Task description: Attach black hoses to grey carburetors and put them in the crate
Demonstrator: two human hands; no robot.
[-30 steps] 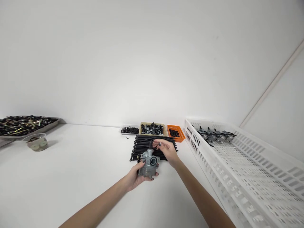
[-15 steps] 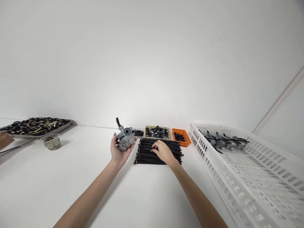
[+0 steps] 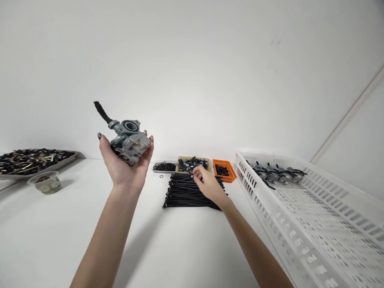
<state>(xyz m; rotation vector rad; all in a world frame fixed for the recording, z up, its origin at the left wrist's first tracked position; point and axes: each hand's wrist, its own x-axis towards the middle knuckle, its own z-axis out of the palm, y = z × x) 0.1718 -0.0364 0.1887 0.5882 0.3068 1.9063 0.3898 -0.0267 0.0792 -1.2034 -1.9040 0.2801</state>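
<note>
My left hand (image 3: 127,170), raised above the table on the left, is closed round a grey metal carburetor (image 3: 132,146). The carburetor's round bore faces me, and a black rubber sleeve (image 3: 102,112) sticks up from its upper left. Over the far part of a pile of black rubber hoses (image 3: 192,194) is my right hand (image 3: 207,185), its fingers curled into a pinch. Whatever may be between those fingertips is hidden. Just beyond them stands a cream tray (image 3: 180,164) of black and grey small parts.
Black rings fill a shallow tray (image 3: 154,171); one loose ring (image 3: 161,176) lies before it. An orange basket (image 3: 234,176) holds small black parts. At right, a large white crate (image 3: 264,200) contains several carburetors (image 3: 271,174). A parts tray (image 3: 64,163) and clear cup (image 3: 46,186) stand left.
My left hand has lifted the carburetor up, left and closer to me. My right hand has shifted slightly toward the far edge of the hose pile. The other person's hand has left view.
</note>
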